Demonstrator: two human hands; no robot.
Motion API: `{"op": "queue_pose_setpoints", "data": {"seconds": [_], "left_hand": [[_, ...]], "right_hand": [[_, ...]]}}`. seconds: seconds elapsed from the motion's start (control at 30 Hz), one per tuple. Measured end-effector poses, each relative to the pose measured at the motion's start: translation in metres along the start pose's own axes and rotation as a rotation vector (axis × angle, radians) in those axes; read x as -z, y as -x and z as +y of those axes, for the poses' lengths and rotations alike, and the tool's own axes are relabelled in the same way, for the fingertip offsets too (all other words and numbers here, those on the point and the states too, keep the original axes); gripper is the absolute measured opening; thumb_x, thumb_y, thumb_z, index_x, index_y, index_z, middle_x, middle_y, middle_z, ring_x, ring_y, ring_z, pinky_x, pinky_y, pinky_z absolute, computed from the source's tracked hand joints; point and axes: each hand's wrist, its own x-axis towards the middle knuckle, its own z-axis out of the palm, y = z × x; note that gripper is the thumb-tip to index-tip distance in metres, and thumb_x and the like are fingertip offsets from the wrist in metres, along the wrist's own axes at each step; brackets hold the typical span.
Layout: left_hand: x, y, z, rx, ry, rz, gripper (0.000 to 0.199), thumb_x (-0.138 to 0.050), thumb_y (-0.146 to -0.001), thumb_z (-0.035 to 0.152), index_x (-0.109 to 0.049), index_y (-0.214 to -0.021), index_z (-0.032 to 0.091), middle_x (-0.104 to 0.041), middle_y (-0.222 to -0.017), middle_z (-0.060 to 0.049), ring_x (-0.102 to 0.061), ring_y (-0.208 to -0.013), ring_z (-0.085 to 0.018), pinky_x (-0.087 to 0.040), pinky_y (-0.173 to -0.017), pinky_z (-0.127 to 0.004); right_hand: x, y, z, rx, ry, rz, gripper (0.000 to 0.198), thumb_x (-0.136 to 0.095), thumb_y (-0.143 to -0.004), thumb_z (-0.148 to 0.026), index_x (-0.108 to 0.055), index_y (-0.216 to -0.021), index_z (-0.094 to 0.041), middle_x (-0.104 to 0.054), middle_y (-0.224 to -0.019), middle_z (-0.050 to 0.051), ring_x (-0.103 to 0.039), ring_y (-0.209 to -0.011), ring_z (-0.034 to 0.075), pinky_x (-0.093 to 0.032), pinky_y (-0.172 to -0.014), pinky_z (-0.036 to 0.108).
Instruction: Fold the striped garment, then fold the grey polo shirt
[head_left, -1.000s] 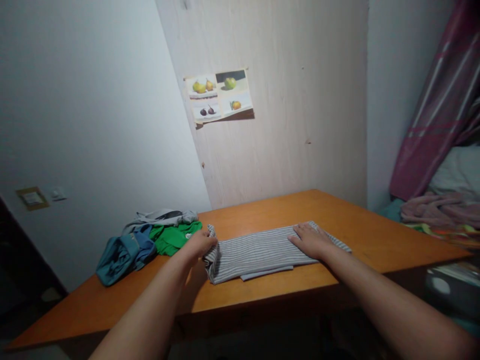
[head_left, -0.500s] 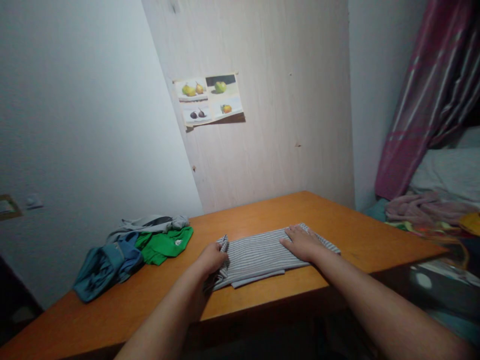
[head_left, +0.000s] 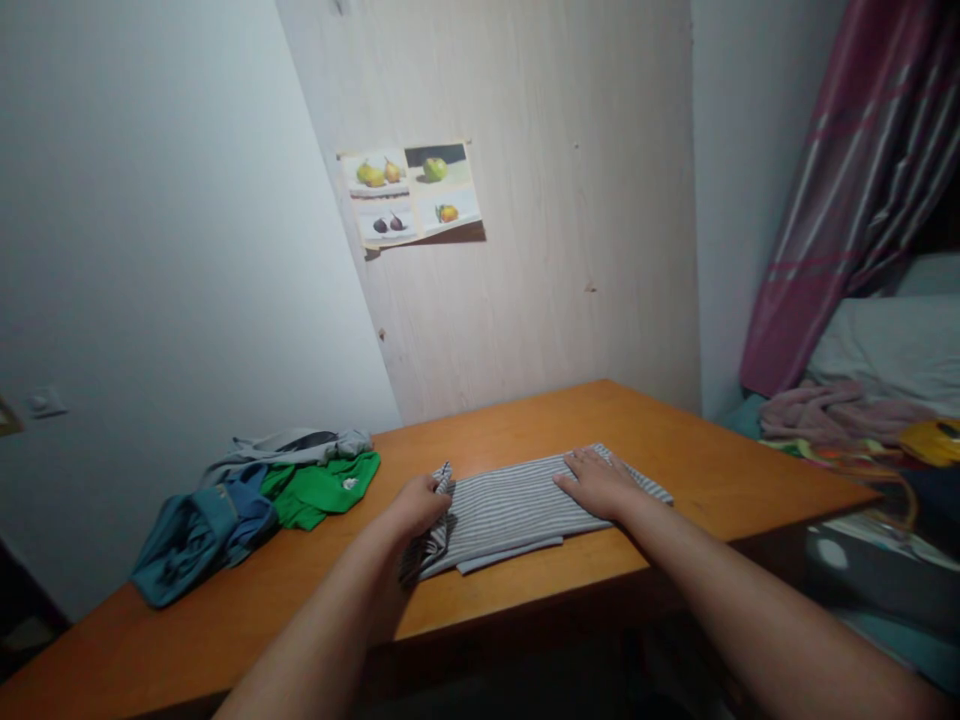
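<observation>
Left hand [head_left: 421, 503] pinches the striped cloth [head_left: 506, 510] by its raised end — right hand [head_left: 600, 484] lies flat on it, gripping nothing, likely steadying it.

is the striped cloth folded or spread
Folded, though not flat throughout: the striped cloth shows a layer jutting beneath its near edge, and the left hand holds its left end raised.

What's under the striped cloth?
A plain grey fabric strip pokes out along its near edge, over the orange-brown table. Everything else beneath the striped cloth is covered.
</observation>
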Motion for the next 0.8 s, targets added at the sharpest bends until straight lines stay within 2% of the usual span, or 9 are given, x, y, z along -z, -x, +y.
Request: {"op": "queue_pose_setpoints", "data": {"seconds": [0.2, 0.33, 0.47, 0.53, 0.67, 0.8], "left_hand": [[-0.013, -0.002, 0.0, 0.0, 0.026, -0.049, 0.01, -0.065, -0.074, 0.025, -0.064, -0.068, 0.017, -0.053, -0.055, 0.004, -0.048, -0.051, -0.012, -0.027, -0.049, -0.023], [-0.015, 0.0, 0.001, -0.004, 0.071, -0.085, 0.037, -0.068, -0.077, 0.052, -0.064, -0.07, 0.016, -0.054, -0.055, 0.003, -0.047, -0.051, -0.012, -0.028, -0.048, -0.024], [-0.008, 0.004, 0.002, 0.016, 0.142, -0.12, 0.067, -0.046, -0.08, 0.08, -0.064, -0.082, 0.016, -0.063, -0.06, -0.002, -0.051, -0.047, -0.013, -0.031, -0.047, -0.025], [-0.005, 0.004, 0.0, -0.013, 0.208, -0.06, 0.069, -0.042, -0.08, 0.082, -0.063, -0.083, 0.017, -0.064, -0.061, -0.003, -0.053, -0.047, -0.014, -0.033, -0.048, -0.025], [-0.003, -0.001, -0.005, -0.102, 0.271, 0.161, 0.055, -0.045, -0.082, 0.072, -0.057, -0.072, 0.019, -0.059, -0.059, 0.0, -0.05, -0.051, -0.014, -0.033, -0.051, -0.025], [-0.006, -0.002, -0.009, -0.173, 0.27, 0.209, 0.042, -0.054, -0.079, 0.06, -0.055, -0.066, 0.02, -0.055, -0.058, 0.001, -0.048, -0.057, -0.014, -0.032, -0.053, -0.024]], "right_hand": [[0.001, 0.0, 0.0, -0.003, 0.003, -0.006, 0.078, -0.022, -0.097, -0.066, -0.035, -0.156, -0.017, -0.026, -0.165, 0.011, -0.017, -0.153, 0.03, -0.012, -0.121, 0.057], [0.0, 0.0, 0.001, -0.003, 0.0, -0.007, 0.078, -0.023, -0.097, -0.066, -0.035, -0.156, -0.017, -0.026, -0.165, 0.011, -0.017, -0.153, 0.031, -0.012, -0.121, 0.056], [-0.001, -0.001, 0.002, -0.001, 0.0, 0.0, 0.077, -0.024, -0.097, -0.065, -0.036, -0.156, -0.017, -0.027, -0.165, 0.012, -0.017, -0.153, 0.03, -0.012, -0.121, 0.056], [-0.002, -0.002, 0.002, -0.001, -0.004, 0.007, 0.077, -0.024, -0.097, -0.065, -0.037, -0.156, -0.017, -0.028, -0.165, 0.012, -0.018, -0.153, 0.03, -0.012, -0.121, 0.056], [-0.004, -0.004, 0.004, 0.007, -0.004, 0.008, 0.077, -0.024, -0.097, -0.065, -0.036, -0.156, -0.016, -0.029, -0.164, 0.011, -0.02, -0.152, 0.031, -0.01, -0.121, 0.055], [-0.006, -0.006, 0.005, 0.013, 0.0, 0.009, 0.076, -0.025, -0.097, -0.065, -0.038, -0.155, -0.017, -0.03, -0.164, 0.011, -0.019, -0.152, 0.03, -0.009, -0.122, 0.053]]}}
